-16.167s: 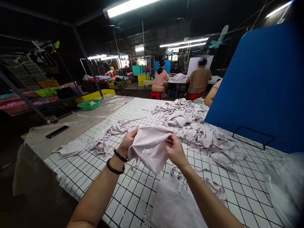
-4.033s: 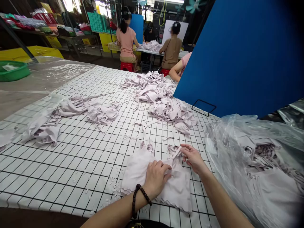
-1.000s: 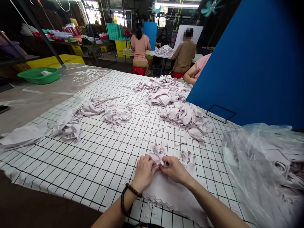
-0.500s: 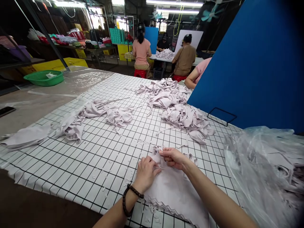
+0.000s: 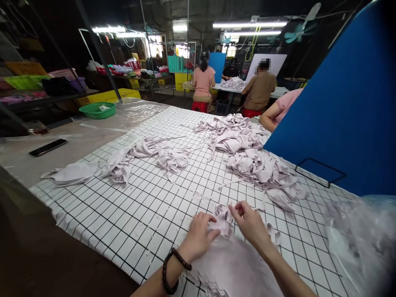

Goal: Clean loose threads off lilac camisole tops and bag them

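A pale lilac-grey cloth piece (image 5: 235, 264) with wavy edges lies in front of me, its strap-like top end curled on the gridded cloth. My left hand (image 5: 201, 233), with dark beaded bracelets on the wrist, rests at the left of this top end, thumb and fingers apart. My right hand (image 5: 247, 220) pinches the edge of the curled strap part (image 5: 223, 212) between thumb and fingers. Small cut scraps (image 5: 199, 194) are scattered beyond and to the left of the hands.
Heaps of the same fabric (image 5: 260, 167) lie ahead, with more bunches (image 5: 119, 165) to the left. A blue board (image 5: 334, 107) and a clear plastic bag (image 5: 361, 243) are at the right. A phone (image 5: 48, 147) and green basket (image 5: 97, 110) are at the left. People sit beyond.
The view has swung left, so things appear farther right. My left hand's fingers have spread off the cloth; my right hand stays at the strap part.
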Action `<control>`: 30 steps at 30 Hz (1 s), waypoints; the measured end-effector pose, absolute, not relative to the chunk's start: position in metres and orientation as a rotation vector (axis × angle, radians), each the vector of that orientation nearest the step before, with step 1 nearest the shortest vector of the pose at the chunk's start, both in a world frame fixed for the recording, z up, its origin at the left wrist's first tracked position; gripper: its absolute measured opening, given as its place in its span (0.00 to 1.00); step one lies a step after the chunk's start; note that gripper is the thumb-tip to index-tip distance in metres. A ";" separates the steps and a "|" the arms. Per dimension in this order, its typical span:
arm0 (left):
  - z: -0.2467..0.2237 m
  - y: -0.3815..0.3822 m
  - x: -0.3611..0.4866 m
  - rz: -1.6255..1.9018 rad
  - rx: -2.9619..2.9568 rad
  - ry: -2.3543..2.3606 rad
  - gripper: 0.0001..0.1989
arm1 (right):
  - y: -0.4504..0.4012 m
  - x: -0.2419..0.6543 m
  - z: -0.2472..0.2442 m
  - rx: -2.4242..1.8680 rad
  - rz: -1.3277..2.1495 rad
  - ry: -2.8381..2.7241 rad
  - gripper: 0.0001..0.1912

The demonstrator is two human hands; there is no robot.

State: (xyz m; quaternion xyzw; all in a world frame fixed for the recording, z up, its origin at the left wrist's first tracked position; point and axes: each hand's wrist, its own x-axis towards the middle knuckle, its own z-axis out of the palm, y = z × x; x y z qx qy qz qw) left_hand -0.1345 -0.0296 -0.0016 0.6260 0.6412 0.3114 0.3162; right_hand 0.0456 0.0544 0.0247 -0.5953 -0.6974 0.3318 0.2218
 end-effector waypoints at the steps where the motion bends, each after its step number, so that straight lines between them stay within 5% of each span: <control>1: 0.001 -0.020 -0.150 0.888 1.637 1.718 0.12 | 0.042 0.043 0.025 -1.561 1.013 -2.006 0.17; 7: 0.021 0.076 -0.272 1.039 1.325 2.467 0.15 | 0.003 0.040 0.004 -1.400 1.443 -2.157 0.14; 10: 0.025 0.113 -0.313 1.037 1.150 2.495 0.21 | 0.006 0.041 0.003 -1.399 1.488 -2.139 0.13; 13: 0.024 0.128 -0.333 1.049 0.989 2.460 0.17 | 0.009 0.043 0.009 -1.384 1.481 -2.165 0.13; 17: 0.025 0.127 -0.337 1.146 0.936 2.339 0.10 | 0.012 0.044 0.015 -1.396 1.556 -2.083 0.14; 25: 0.026 0.039 -0.262 1.408 1.023 1.771 0.15 | 0.029 0.014 0.024 -1.263 1.690 -1.893 0.17; 30: 0.016 -0.032 -0.207 1.479 0.462 1.072 0.16 | 0.039 -0.036 0.025 -1.248 1.575 -1.782 0.22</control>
